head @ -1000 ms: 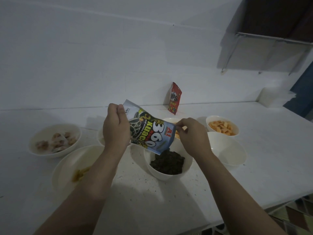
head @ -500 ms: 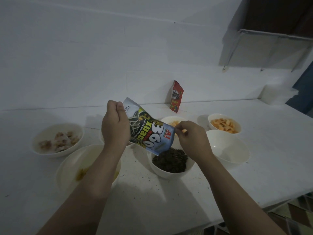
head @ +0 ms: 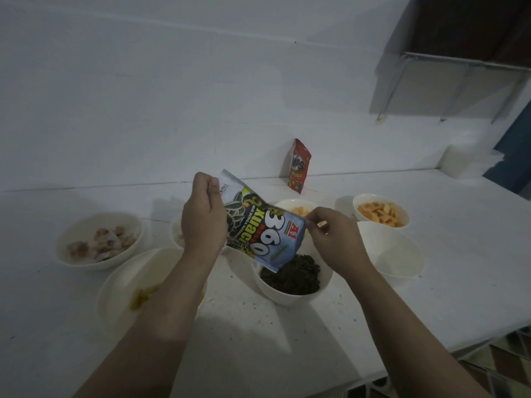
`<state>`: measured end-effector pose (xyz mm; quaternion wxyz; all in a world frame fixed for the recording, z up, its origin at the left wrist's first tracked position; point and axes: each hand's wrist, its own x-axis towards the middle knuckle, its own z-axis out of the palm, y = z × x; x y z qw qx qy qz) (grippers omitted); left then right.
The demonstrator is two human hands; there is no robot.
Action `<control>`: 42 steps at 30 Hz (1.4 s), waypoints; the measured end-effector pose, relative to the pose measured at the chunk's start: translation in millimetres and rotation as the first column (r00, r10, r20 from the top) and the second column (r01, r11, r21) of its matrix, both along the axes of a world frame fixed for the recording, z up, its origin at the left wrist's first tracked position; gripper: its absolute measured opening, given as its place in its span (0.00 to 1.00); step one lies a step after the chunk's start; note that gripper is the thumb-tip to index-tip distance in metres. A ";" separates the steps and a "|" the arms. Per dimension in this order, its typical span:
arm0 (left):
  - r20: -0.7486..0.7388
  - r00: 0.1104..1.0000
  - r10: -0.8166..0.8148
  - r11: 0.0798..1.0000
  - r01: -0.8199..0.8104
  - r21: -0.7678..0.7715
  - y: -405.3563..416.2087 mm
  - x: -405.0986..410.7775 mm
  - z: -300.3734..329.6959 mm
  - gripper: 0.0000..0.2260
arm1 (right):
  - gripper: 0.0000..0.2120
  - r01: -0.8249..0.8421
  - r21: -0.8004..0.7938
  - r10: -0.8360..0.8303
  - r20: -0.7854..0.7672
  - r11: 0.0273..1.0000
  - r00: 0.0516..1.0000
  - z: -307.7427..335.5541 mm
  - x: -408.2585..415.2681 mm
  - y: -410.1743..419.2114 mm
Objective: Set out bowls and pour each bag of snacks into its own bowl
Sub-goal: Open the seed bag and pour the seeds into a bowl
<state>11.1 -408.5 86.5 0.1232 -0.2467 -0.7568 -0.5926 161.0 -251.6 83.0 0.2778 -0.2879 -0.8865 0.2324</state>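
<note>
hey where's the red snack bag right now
In the head view, the red snack bag stands upright at the back of the white counter, leaning against the wall, just behind the far bowl of orange snacks.

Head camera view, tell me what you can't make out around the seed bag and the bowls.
- Seed bag: its mouth points away, so what remains inside is hidden.
- Small bowl behind the left hand: hand and wrist cover most of it.
- Front-left bowl: the left forearm crosses it; contents a dim yellowish smear.
- Bowl behind the bag: mostly blocked by the bag and the right hand.
</note>
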 end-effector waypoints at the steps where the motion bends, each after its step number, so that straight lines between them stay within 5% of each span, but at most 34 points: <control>1: -0.003 1.000 -0.001 1.000 0.001 0.002 0.0 0.0 0.0 0.11 | 0.05 0.002 -0.001 -0.002 -0.012 1.000 1.000 -0.1 0.4 -0.1; 24: -0.101 0.994 -0.045 0.998 0.048 0.029 1.1 10.6 6.2 0.10 | 0.05 0.082 0.029 -0.077 -0.153 0.996 0.985 2.9 10.8 -6.2; 29: -0.167 0.985 -0.034 0.999 0.035 0.001 0.4 12.4 9.5 0.10 | 0.06 0.056 0.056 -0.054 -0.038 0.997 0.998 2.8 10.9 -2.6; 34: -0.250 0.968 -0.033 0.999 0.030 -0.017 4.2 18.5 7.1 0.09 | 0.11 -0.164 0.054 0.164 -0.014 0.985 0.986 12.4 1.8 -18.3; 39: -0.275 0.959 0.070 0.997 -0.064 0.030 9.0 19.8 0.0 0.16 | 0.11 -0.065 -0.062 0.052 -0.187 0.996 0.981 12.2 4.9 -24.3; 42: -0.082 0.993 -0.086 0.993 0.093 0.078 7.7 20.3 -8.0 0.21 | 0.11 -0.008 -0.235 -0.060 -0.281 0.972 0.958 5.8 15.0 -21.3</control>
